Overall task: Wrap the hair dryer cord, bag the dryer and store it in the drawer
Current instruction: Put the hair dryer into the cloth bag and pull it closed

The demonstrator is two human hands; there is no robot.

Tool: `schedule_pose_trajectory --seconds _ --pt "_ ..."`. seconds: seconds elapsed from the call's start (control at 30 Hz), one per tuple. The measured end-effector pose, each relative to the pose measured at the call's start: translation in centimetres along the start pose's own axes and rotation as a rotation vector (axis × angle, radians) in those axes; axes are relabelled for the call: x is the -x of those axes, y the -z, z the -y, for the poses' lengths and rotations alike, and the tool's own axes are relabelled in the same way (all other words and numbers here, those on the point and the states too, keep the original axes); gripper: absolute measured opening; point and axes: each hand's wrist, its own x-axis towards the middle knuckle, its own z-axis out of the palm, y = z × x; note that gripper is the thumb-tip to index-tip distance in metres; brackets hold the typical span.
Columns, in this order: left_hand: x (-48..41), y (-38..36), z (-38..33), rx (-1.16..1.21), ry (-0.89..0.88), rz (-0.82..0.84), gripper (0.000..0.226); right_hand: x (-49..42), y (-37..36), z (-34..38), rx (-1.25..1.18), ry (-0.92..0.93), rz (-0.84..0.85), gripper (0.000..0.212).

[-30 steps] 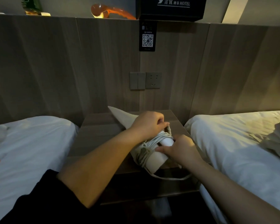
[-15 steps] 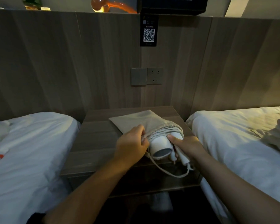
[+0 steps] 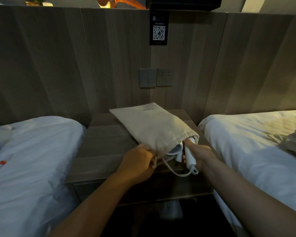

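A beige drawstring bag [image 3: 150, 127] lies on the wooden nightstand [image 3: 102, 147] between two beds. The white hair dryer [image 3: 175, 148] is mostly inside it; its round end and folded handle [image 3: 189, 157] stick out of the bag's mouth. My left hand [image 3: 138, 164] pinches the left edge of the bag's mouth and the drawstring. My right hand [image 3: 199, 155] grips the dryer's handle at the mouth's right side. A loop of white cord [image 3: 176, 172] hangs below the opening over the nightstand's front edge.
White beds flank the nightstand, one on the left [image 3: 29, 159] and one on the right [image 3: 256, 144]. A wall switch and socket [image 3: 156, 77] sit on the wood panel behind, with a QR sign [image 3: 159, 32] above. Below the nightstand top is a dark recess [image 3: 143, 190].
The bag has been pulled further over the dryer, which now shows only at the mouth. My left hand moved from on top of the dryer to the bag's left edge.
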Motion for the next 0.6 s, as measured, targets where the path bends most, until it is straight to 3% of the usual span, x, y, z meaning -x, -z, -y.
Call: schedule_pose_trajectory --seconds 0.1,0.2,0.33,0.4,0.47,0.6 --pt "-0.5 1.1 -0.3 0.192 0.174 -0.099 0.042 0.2 -0.5 -0.3 0.068 0.039 -0.033 0.07" --pt "-2.3 2.7 -2.0 0.284 0.078 -0.218 0.066 0.3 -1.1 -0.1 0.13 0.05 -0.041 0.078" --pt "-6.7 3.0 -3.1 0.09 0.069 0.039 0.059 0.4 -1.7 0.2 0.232 0.057 0.026 0.074" --pt "-8.4 2.6 -2.8 0.124 0.088 0.14 0.048 0.7 -1.8 0.3 0.319 0.083 0.059 0.078" --pt "-9.3 2.0 -2.5 0.148 0.102 0.167 0.034 0.6 -1.7 0.3 0.378 0.081 0.102 0.085" --pt "-9.6 1.1 -2.0 0.079 0.057 0.141 0.038 1.2 -1.3 0.6 0.335 0.071 0.187 0.055"
